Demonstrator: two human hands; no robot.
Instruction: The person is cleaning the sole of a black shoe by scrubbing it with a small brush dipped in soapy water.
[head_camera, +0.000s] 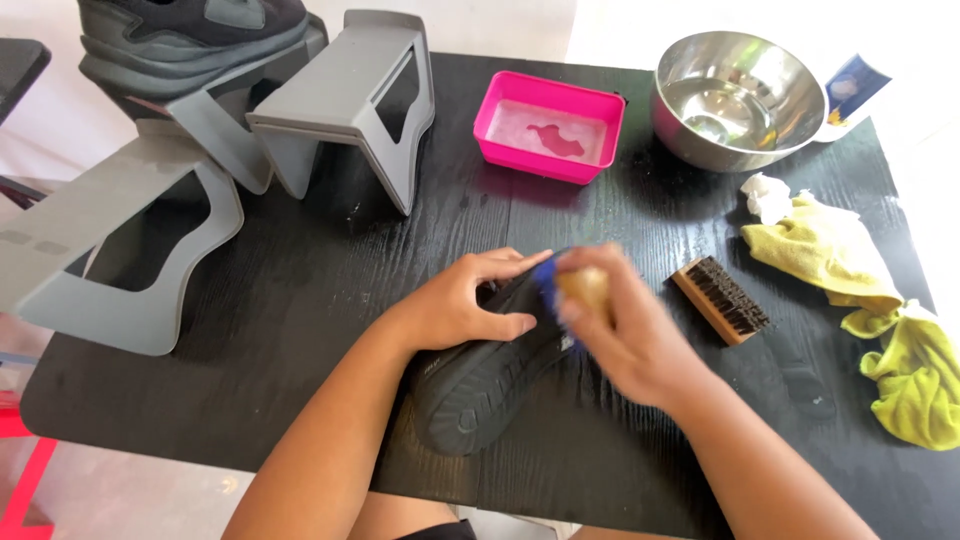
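A black shoe (478, 385) lies on its side on the black table (330, 290), sole toward me. My left hand (470, 300) grips its upper and steadies it. My right hand (620, 325) is blurred with motion and is closed around a small wooden-handled brush with blue bristles (575, 285), pressed against the shoe's side.
A larger wooden brush (722, 299) lies right of the shoe, with a dark insole (800, 375) beside it. Yellow cloths (860, 300) sit at the right edge. A pink tray (550, 125) with liquid and a steel bowl (738, 95) stand at the back. Grey shoe stands (345, 100) hold another black shoe (190, 40) back left.
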